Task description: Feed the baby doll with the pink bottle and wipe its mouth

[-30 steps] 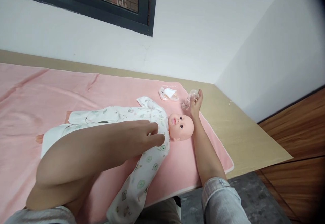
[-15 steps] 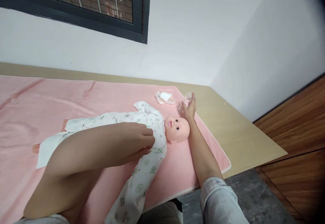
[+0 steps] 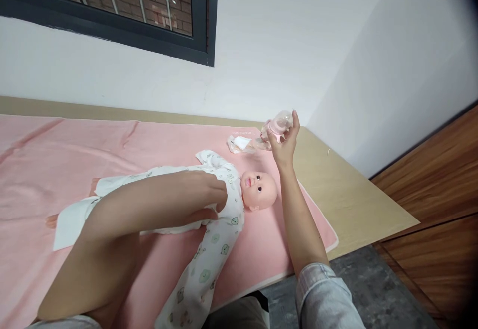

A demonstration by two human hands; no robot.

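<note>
A baby doll [image 3: 259, 190] lies on its back, its head toward the right. It wears white clothing [image 3: 224, 244] printed with small green animals; one long sleeve stretches toward the front edge. My left hand [image 3: 205, 194] is over the doll's chest with its fingers curled down. The fingertips are hidden, so what they grip cannot be seen. My right hand [image 3: 286, 145] is closed around a clear baby bottle [image 3: 281, 122] with a pink collar, held tilted above the pink blanket [image 3: 257, 254] beyond the doll's head.
A clear plastic packet with a white piece [image 3: 242, 143] lies near the blanket's far corner. Under the blanket is a pale wooden tabletop [image 3: 336, 194]. Behind stands a white wall with a dark-framed window [image 3: 201, 20]. Wooden panels [image 3: 440, 179] rise at the right.
My right hand has lifted the baby bottle up and slightly right, off the blanket. My left hand stays over the doll's chest, shifted only slightly.
</note>
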